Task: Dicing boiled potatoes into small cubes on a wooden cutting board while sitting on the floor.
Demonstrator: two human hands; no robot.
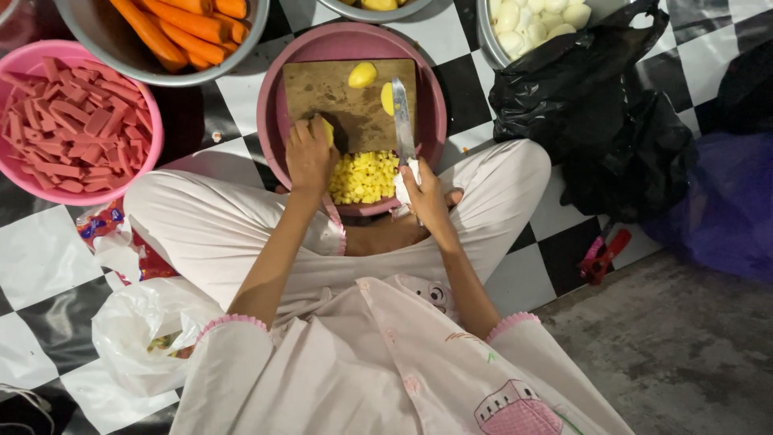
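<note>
One cutting board [338,97], one knife [402,121], two pink basins [274,121] [153,153], three metal bowls [105,44] [362,12] [485,36], two hands [310,157] [427,197].

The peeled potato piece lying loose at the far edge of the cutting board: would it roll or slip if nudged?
The potato piece looks rounded, so it would probably roll or rock rather than stay put. Its peeled yellow surface likely makes it slippery. It sits near the edge of the wooden cutting board, so a push could send it into the pink basin.

Cutting board [322,90]: bare at left; potato halves [363,75] at right. Bowls [121,48] crowd behind, black bag [596,105] blocks the right.
</note>
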